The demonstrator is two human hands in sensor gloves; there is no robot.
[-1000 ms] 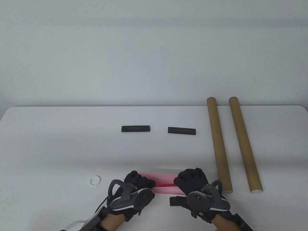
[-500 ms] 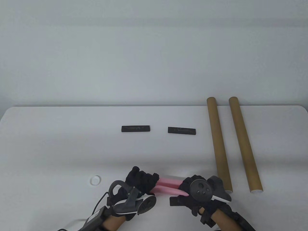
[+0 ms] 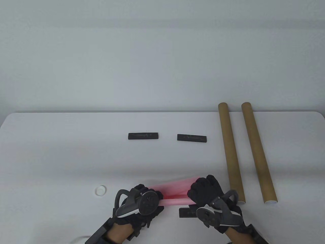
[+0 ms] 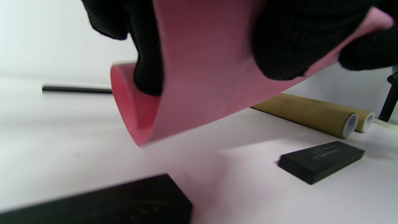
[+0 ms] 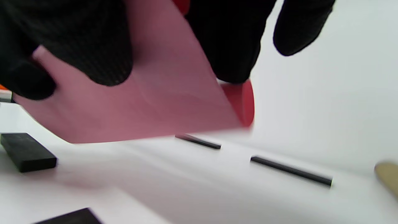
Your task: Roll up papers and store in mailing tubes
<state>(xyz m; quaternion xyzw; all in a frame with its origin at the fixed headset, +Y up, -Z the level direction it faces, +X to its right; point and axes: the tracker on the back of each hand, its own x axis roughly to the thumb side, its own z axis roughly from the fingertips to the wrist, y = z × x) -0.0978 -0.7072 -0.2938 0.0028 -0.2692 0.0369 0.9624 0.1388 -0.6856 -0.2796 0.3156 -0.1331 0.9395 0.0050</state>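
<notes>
A pink sheet of paper point(image 3: 175, 193) is curled into a loose roll near the table's front edge, held between both hands. My left hand point(image 3: 148, 197) grips its left end, fingers wrapped round the pink roll point(image 4: 199, 77). My right hand point(image 3: 204, 189) grips the right end, with fingers curled over the pink roll point(image 5: 149, 102). Two brown mailing tubes point(image 3: 230, 150) point(image 3: 257, 150) lie side by side at the right, their near ends showing white caps point(image 4: 349, 124). The roll is lifted a little off the table in both wrist views.
Two black bars point(image 3: 143, 136) point(image 3: 191, 138) lie mid-table beyond the hands. Another black bar point(image 3: 186, 212) sits by my right wrist. A small white cap point(image 3: 100, 190) lies left of my left hand. The white table point(image 3: 63, 152) ends at a pale wall.
The roll, tight and narrow half a second ago, has spread wider again. My right hand turned back over the paper's right end, and my left hand rotated so its tracker faces up.
</notes>
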